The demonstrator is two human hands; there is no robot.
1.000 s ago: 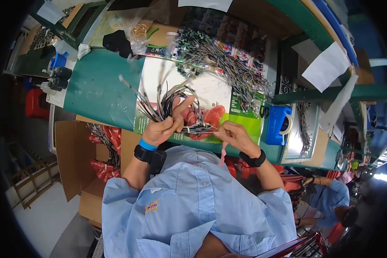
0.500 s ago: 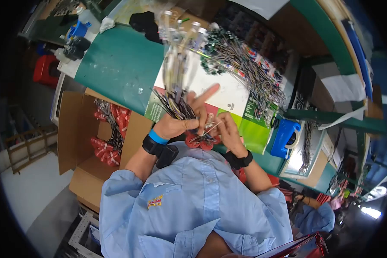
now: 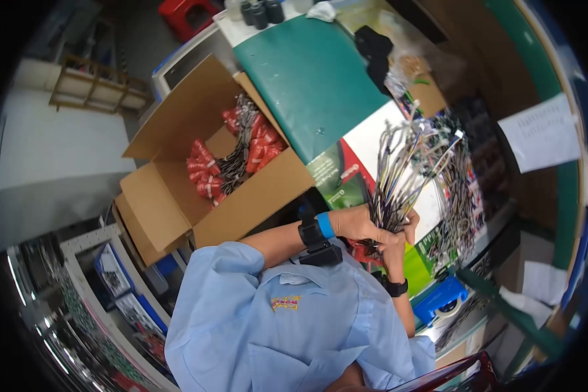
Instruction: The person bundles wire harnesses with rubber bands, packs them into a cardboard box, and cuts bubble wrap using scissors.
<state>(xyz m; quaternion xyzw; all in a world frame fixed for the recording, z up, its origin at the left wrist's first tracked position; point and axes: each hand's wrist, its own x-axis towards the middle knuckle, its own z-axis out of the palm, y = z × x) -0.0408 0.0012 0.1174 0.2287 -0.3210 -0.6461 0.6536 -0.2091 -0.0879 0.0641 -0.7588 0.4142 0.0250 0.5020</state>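
A bundle of wire harnesses (image 3: 392, 176) stands up from my hands, its loose wires and white connectors fanning out at the top. My left hand (image 3: 358, 224), with a blue band at the wrist, is closed round the lower part of the bundle. From the other side, my right hand (image 3: 398, 245) grips the same bundle low down, its fingers meeting those of my left. Red plastic wrapping (image 3: 361, 251) shows beneath my hands, partly hidden by them. Behind the bundle, a pile of harnesses (image 3: 457, 202) lies on the table.
To the left, an open cardboard box (image 3: 242, 215) holds several harness bundles with red-wrapped ends (image 3: 206, 170). The green tabletop (image 3: 307, 78) stretches behind it. A blue tape dispenser (image 3: 441, 299) sits at the right. Black cloth (image 3: 374, 55) and dark bottles (image 3: 261, 13) lie farther back.
My view has swung left, showing more of the box. My right hand has moved from picking at a thin strand beside the red plastic to gripping the bundle together with my left.
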